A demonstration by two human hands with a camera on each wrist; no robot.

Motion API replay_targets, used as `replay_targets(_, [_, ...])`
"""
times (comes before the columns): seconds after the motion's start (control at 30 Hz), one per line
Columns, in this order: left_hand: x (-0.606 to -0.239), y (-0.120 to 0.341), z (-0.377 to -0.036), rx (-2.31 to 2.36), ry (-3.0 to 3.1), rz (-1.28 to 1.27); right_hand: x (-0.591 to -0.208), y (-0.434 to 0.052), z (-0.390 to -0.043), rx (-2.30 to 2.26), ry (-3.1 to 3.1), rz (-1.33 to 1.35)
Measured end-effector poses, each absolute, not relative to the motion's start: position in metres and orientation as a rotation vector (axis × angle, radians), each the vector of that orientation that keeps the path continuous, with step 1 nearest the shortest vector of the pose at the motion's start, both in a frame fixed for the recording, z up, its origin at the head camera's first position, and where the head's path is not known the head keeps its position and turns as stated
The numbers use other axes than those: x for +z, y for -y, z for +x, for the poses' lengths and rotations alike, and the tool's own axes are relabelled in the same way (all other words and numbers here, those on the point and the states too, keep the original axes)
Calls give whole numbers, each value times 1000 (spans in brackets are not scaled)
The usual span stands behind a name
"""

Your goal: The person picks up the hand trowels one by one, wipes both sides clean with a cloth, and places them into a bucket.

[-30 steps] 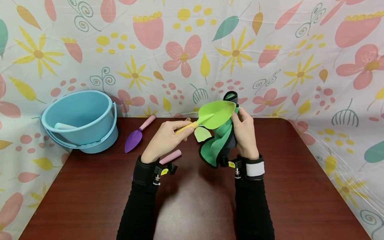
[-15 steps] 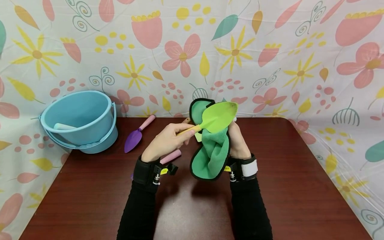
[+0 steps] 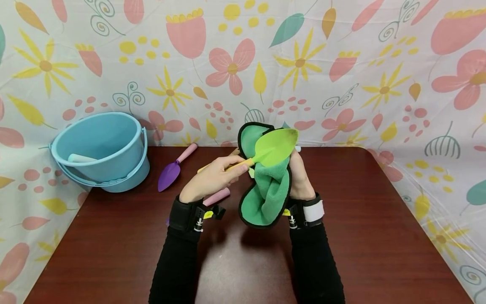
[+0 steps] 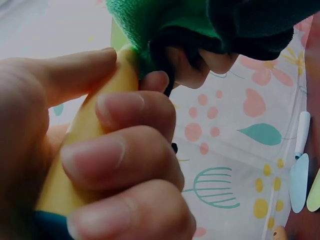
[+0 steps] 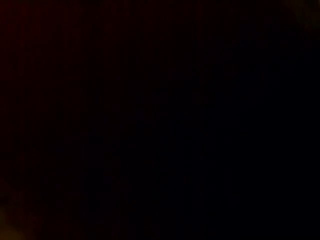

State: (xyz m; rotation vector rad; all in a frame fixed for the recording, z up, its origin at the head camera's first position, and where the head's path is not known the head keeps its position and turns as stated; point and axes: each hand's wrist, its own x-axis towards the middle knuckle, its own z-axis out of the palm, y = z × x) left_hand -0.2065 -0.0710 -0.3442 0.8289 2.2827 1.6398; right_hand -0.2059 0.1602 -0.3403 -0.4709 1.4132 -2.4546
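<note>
My left hand [image 3: 214, 177] grips the yellow handle [image 4: 82, 150] of a small hand trowel with a lime-green blade [image 3: 276, 147]. Its fingers curl round the handle in the left wrist view. Over the table my right hand [image 3: 301, 177] holds a green cloth [image 3: 267, 185] with black edging, its curled fingers [image 4: 220, 62] showing below the folds in the left wrist view. The blade overlaps the upper part of the cloth in the head view. Cloth and blade hide much of the right hand, and the right wrist view is almost black.
A light blue bucket [image 3: 98, 143] stands at the back left with a pale handle [image 3: 81, 158] inside. A purple trowel [image 3: 169, 176] lies beside it. Another pink handle [image 3: 217, 196] shows behind the left wrist. A light blue trowel [image 4: 300, 182] lies near the table's back edge.
The right hand has turned and shifted slightly left, so the cloth's green face now spreads behind and below the trowel blade. The left hand has hardly moved. The last half second shows little change.
</note>
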Motion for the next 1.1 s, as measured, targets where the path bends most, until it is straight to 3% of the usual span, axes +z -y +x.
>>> replay_targets(0.7, [-342, 78, -208, 1541, -2289, 809, -334, -162, -219, -2634, -1397, -498])
replay_targets(1.1, [-344, 95, -208, 1485, -2432, 731, -330, -176, -216, -2697, -1430, -358])
